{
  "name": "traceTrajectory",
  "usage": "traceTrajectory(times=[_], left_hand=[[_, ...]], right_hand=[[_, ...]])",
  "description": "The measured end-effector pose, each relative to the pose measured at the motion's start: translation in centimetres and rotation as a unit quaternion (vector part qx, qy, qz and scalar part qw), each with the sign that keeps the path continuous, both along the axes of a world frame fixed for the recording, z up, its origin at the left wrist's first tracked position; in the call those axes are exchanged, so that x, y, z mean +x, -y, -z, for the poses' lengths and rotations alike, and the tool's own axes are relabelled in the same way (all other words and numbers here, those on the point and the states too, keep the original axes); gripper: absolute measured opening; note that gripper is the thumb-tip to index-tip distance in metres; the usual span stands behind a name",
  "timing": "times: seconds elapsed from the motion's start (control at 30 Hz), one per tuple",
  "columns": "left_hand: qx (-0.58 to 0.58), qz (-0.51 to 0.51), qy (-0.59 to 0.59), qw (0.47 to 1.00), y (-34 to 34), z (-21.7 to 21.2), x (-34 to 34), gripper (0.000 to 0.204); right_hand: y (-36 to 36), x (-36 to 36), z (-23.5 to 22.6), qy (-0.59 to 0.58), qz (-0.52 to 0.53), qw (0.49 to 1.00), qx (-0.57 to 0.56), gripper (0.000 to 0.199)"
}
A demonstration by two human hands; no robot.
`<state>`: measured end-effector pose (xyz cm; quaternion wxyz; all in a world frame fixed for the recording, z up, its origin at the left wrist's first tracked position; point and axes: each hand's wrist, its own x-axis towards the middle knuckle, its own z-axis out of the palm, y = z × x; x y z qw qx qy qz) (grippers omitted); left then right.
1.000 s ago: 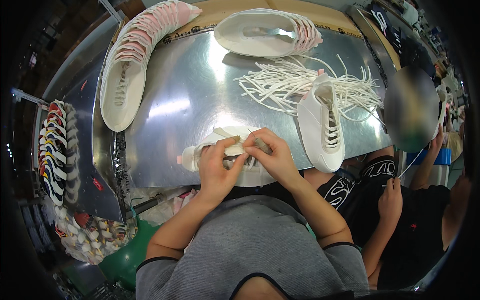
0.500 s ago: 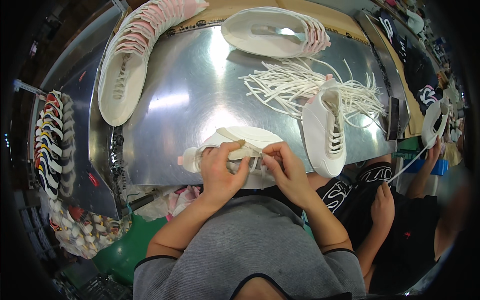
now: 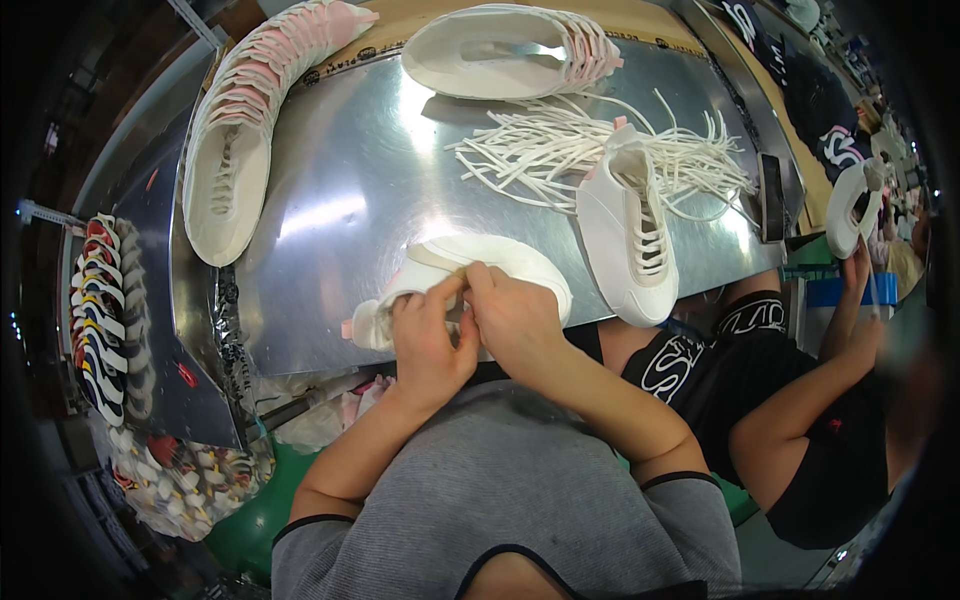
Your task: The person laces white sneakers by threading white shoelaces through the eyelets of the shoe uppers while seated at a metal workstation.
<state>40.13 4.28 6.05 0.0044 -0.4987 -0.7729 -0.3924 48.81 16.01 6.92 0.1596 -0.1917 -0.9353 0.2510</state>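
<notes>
A white shoe upper [image 3: 522,262] lies on its side at the near edge of the metal table, its pink heel tab toward the left. My left hand [image 3: 428,345] grips it at the opening, with the fingertips curled over the edge. Pressed close beside it, my right hand [image 3: 515,318] has its fingers bent together at the lacing area. Whatever those right fingers pinch is covered by the hands. To the right stands a second white upper [image 3: 622,245] with lace across its eyelets. Behind that one spreads a pile of white shoelaces [image 3: 530,160].
Nested white and pink uppers curve along the far left [image 3: 228,190], and another stack [image 3: 480,55] lies at the back. Colourful shoe parts [image 3: 97,320] line the left side. At right, a co-worker's hand [image 3: 855,270] holds a white upper [image 3: 845,215].
My right hand has moved left, close against my left hand. The flap and lace seen between my fingers are now covered. The co-worker's hands have come together near their upper.
</notes>
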Motion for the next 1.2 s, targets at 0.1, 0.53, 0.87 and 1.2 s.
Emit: traceTrajectory(times=[0.1, 0.53, 0.87, 1.2], left_hand=[[0.055, -0.015, 0.198, 0.979, 0.7, 1.1, -0.6, 0.039], [-0.003, 0.034, 0.471, 0.882, -0.4, -0.4, -2.6, 0.044], [-0.031, 0.037, 0.454, 0.890, -1.9, -0.3, -3.1, 0.039], [-0.013, 0.011, 0.536, 0.844, -2.7, 0.7, -3.4, 0.040]], right_hand=[[-1.7, 1.8, -1.8, -0.019, -0.038, 0.999, -0.011, 0.018], [-2.8, 3.6, 4.0, -0.210, 0.125, 0.956, -0.161, 0.016], [-3.5, 2.9, 3.5, -0.165, -0.016, 0.984, 0.070, 0.020], [-4.6, 3.8, 4.4, -0.200, -0.148, 0.967, -0.057, 0.032]])
